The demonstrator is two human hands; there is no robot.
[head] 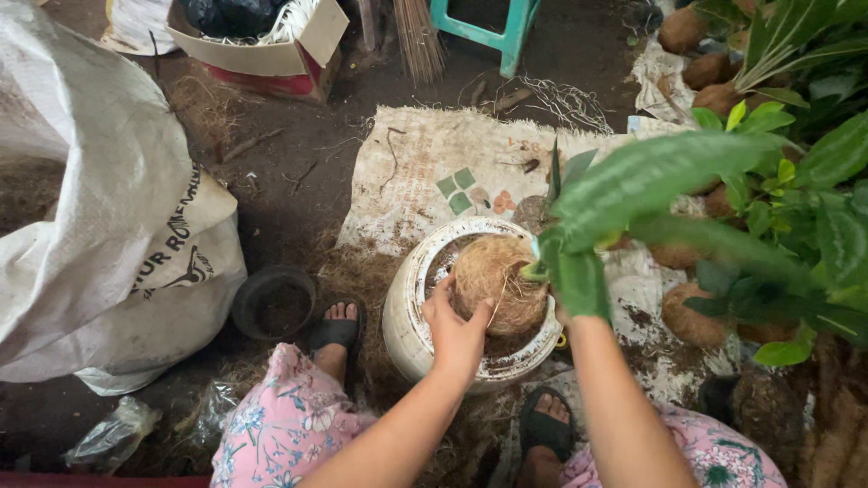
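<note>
At the frame's centre, the fibre ball [493, 280] is being cupped over the white bucket [407, 316] by the left hand [457, 330], while the right hand [565, 312], hidden behind the plant's leaves [633, 181], cannot be judged; firm, even pressing is being advised.

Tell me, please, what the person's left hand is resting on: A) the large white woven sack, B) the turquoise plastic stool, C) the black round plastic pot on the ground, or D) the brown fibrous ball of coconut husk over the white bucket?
D: the left hand presses its fingers against the brown fibrous ball of coconut husk, which sits in the mouth of the white bucket.
</note>
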